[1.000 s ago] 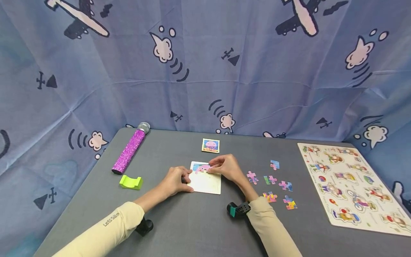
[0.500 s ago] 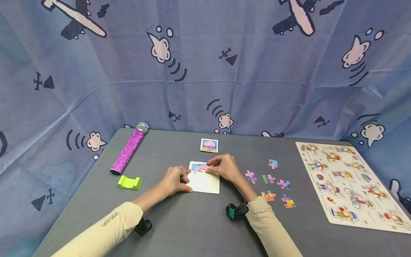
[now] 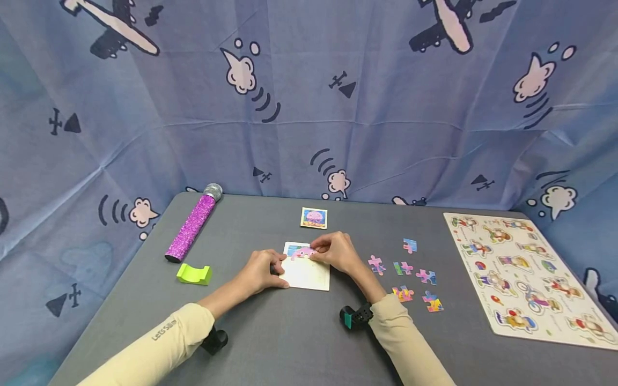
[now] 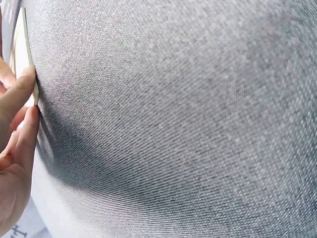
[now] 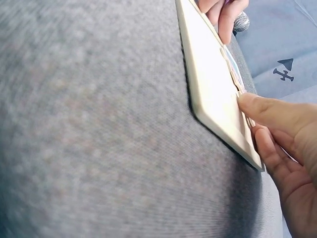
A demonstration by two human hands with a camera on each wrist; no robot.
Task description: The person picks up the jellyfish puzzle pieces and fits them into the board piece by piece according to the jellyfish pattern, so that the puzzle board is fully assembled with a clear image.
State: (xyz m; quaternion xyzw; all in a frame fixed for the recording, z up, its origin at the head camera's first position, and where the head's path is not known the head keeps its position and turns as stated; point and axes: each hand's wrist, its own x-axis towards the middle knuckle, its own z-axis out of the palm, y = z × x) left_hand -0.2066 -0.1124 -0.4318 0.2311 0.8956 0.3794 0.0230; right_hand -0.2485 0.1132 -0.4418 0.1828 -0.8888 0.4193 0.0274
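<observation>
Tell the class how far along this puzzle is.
Partly done: placed pieces line the tray's far edge. In hand: the right hand pinches that row's right end; the left hand holds the tray. Left, apparently: six loose pieces; the tray's near part is bare.

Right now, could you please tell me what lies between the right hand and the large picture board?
In the head view, loose puzzle pieces lie on the table between the right hand and the board.

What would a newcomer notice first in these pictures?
Probably the glittery purple microphone, left on the grey table. Next, the white puzzle tray in the middle, with the left grip at its left edge and right grip at upper right. The large picture board on the right stands out.
</observation>
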